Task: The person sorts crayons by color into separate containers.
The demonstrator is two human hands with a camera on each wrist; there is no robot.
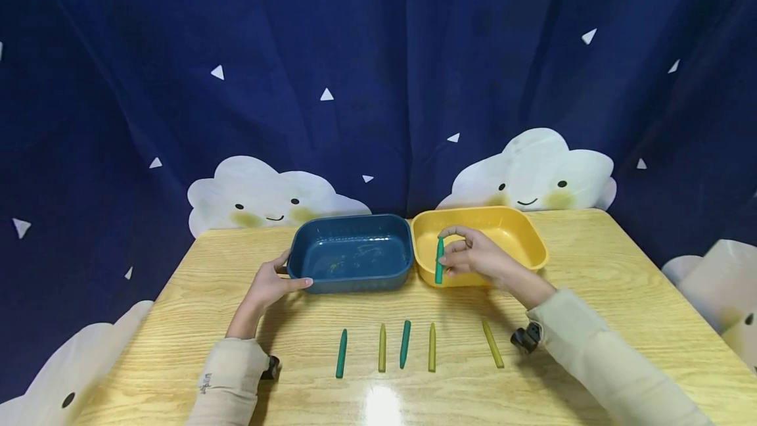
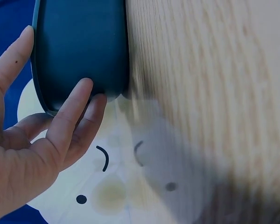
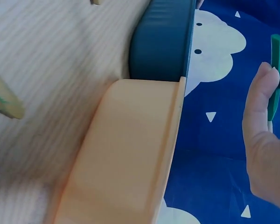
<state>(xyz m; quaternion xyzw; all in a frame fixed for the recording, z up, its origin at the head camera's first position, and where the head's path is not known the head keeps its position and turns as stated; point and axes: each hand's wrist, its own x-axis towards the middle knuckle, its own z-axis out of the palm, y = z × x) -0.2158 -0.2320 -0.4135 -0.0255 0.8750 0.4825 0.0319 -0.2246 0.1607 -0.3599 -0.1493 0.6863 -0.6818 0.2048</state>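
- Dark blue cloth (image 1: pixel 367 38) hangs behind, with white triangles (image 1: pixel 327 95).
- Smiling white clouds (image 1: pixel 269 189) are at far left and far right.
- The tabletop (image 1: pixel 591 268) is pale wood; near, it reflects bright light (image 1: pixel 383 406).

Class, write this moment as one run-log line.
left hand: holds blue bin corner | right hand: holds green crayon near yellow bin | wood-grain table: two green crayons, three yellow crayons

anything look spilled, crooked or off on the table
I see nothing spilled or broken. Slightly askew: the rightmost yellow crayon on the table slants more than the other four crayons and lies across a wider gap.
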